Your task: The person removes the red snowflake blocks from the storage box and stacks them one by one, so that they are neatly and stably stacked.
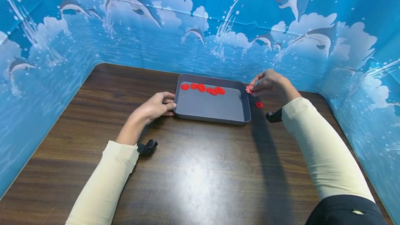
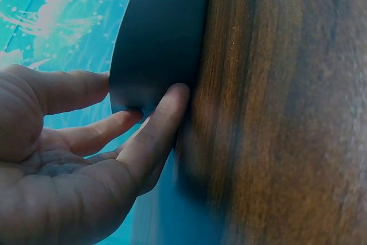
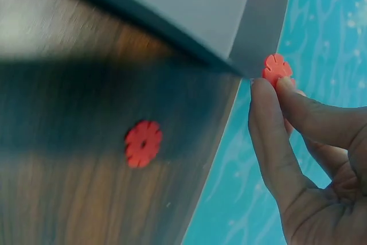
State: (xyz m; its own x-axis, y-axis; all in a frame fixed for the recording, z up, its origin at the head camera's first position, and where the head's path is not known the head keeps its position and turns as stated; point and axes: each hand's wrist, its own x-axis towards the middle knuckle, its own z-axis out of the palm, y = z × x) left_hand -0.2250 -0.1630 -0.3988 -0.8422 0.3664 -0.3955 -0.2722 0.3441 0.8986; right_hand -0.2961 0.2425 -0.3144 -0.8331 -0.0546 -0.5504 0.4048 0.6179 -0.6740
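A shallow grey rectangular tray lies on the table, with several red flower-shaped plastic pieces in an uneven row along its far side. At the tray's left end, my left hand rests its fingertips against the outer wall. My right hand pinches one red flower-shaped piece between thumb and finger, close by the tray's far right corner. Another loose red flower-shaped piece lies flat on the table, below that hand and right of the tray.
The brown wood-grain table has rounded far corners. Behind it and along both sides hangs a blue dolphin-print cloth. Black wrist-worn devices sit at both cuffs. A dark shadow runs down the table's right part.
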